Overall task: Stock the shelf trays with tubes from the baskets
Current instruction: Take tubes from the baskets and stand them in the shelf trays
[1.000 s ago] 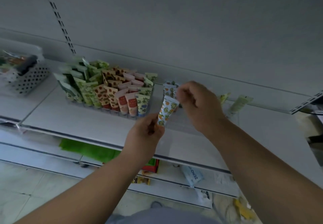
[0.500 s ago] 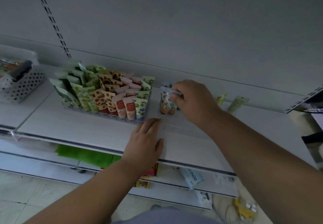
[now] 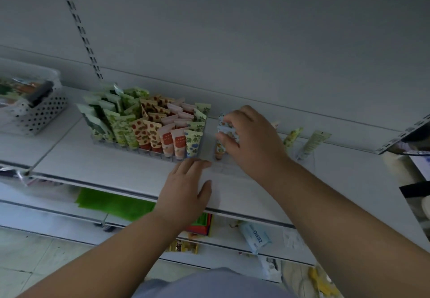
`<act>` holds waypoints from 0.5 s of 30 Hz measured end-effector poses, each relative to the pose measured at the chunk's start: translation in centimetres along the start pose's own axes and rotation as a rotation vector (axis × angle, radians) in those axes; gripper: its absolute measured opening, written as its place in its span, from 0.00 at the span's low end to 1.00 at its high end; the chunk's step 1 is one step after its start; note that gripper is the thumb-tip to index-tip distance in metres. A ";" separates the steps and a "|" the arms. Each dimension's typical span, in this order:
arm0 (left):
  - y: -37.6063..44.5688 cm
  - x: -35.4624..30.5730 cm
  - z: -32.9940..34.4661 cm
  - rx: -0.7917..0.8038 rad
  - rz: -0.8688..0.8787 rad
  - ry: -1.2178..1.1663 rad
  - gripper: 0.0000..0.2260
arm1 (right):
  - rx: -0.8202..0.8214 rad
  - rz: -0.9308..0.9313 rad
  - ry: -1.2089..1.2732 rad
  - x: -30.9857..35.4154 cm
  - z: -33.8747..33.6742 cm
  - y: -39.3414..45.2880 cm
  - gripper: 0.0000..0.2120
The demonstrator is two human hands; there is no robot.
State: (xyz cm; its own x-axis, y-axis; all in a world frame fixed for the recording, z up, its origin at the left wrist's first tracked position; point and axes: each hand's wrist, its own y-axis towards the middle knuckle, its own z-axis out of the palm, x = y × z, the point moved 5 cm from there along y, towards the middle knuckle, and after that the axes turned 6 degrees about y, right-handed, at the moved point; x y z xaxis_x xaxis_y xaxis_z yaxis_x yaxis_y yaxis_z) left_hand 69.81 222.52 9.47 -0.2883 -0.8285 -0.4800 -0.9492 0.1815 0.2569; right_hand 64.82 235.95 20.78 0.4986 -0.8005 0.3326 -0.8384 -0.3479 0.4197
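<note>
Blue-and-orange patterned tube (image 3: 226, 132) stands upright, pinched by your right hand (image 3: 253, 141); your left hand (image 3: 186, 188) lies flat, fingers spread, on white shelf (image 3: 116, 165) beside full clear tray (image 3: 149, 152).

A white metal back panel (image 3: 232, 30) rises behind the shelving, with a slotted upright strip (image 3: 79, 25) running down it on the left. Below the top board, a bright green flat sheet (image 3: 111, 202) lies on the lower shelf, and a red and green box (image 3: 202, 225) sits to its right. Further right on that lower level lies a pale blue packet printed "ZERO" (image 3: 256, 237), near a small yellow patterned packet (image 3: 183, 246). Pale floor tiles (image 3: 28, 258) show at lower left.
</note>
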 end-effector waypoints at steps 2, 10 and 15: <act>-1.0 1.1 -2.0 -0.044 -0.041 -0.010 0.15 | -0.011 -0.045 0.075 2.2 0.0 0.0 0.14; -6.0 10.4 -13.5 -0.201 -0.258 0.147 0.12 | 0.089 -0.176 0.304 15.4 4.2 4.4 0.16; -8.1 18.9 -20.3 -0.285 -0.356 0.092 0.13 | 0.112 -0.231 0.309 24.6 8.6 8.0 0.15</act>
State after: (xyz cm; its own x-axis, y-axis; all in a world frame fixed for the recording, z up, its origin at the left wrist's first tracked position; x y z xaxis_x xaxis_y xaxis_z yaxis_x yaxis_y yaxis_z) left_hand 74.59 194.59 15.32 0.0743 -0.8587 -0.5070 -0.9109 -0.2654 0.3161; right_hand 68.46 209.27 25.05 0.7054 -0.5166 0.4853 -0.7066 -0.5667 0.4238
